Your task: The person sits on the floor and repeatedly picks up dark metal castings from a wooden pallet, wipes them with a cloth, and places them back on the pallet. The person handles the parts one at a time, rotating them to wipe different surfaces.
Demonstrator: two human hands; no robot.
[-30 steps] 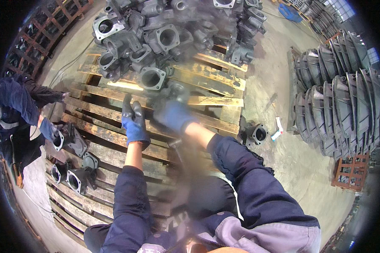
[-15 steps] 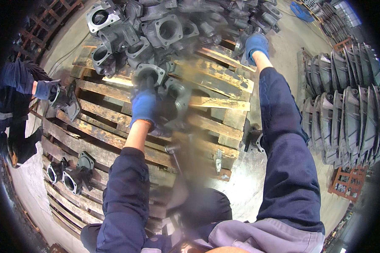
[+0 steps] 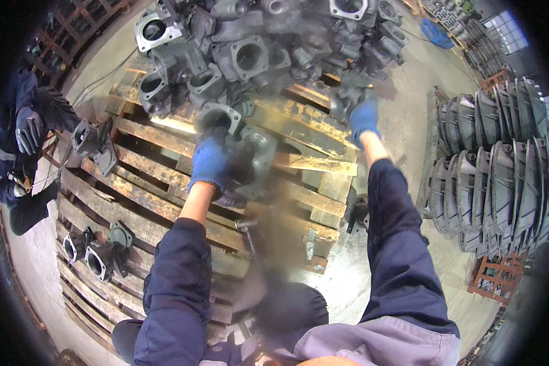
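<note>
My left hand, in a blue glove, is closed on a dark metal casting with a square flange around a round bore. Its fingers lie partly hidden at the flange's near side. Beside it, another grey casting rests on the wooden pallet. My right arm is stretched far forward. The blue-gloved right hand is blurred, with its fingers around a dark casting at the right edge of the pile. That casting's exact shape is smeared.
A heap of castings covers the pallet's far end. Two flanged castings sit near left. Ribbed metal parts stand stacked at right. Another person's gloved hand is at far left, near a casting. A hammer-like tool shows centrally, partly blurred.
My right hand has come nearer to me, bringing the casting from the pile's edge. My left hand stays at its casting. The other person's hand has left the casting at left.
</note>
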